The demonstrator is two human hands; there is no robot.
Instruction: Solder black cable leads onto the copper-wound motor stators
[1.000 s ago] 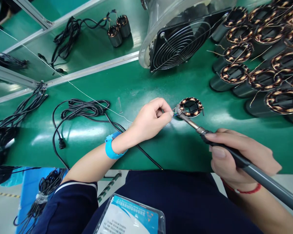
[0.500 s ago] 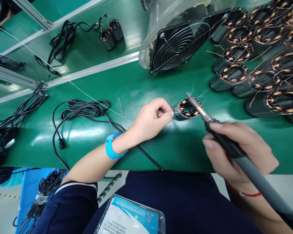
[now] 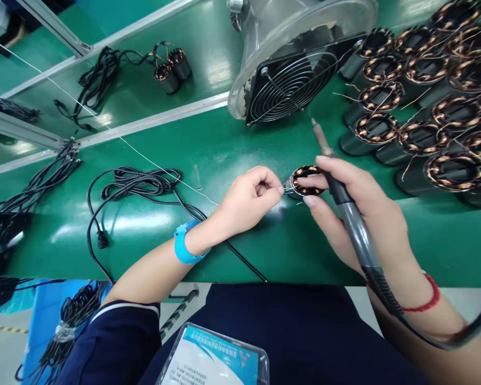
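A single motor stator (image 3: 289, 193) with copper windings stands on the green bench in front of me. My left hand (image 3: 251, 198) is closed in a pinch on thin wires (image 3: 287, 189) at the stator's left side. In my right hand (image 3: 364, 214) is a soldering iron (image 3: 350, 214), its tip pointing up and away from the stator. The right thumb and a finger reach to the stator's rim, partly covering it. A thin white strand (image 3: 160, 167) runs from the upper left to my left hand; its end is hidden there.
A fan with a wire guard (image 3: 292, 85) in a clear hood stands behind the stator. Several stators (image 3: 420, 136) crowd the right side. A coiled black cable (image 3: 140, 182) lies at left, more cables (image 3: 40, 182) beyond it. Two wired stators (image 3: 167, 79) sit on the back ledge.
My right hand has moved left to the stator, and the iron has swung to point upward, away from it. My left hand has stayed nearly in place.
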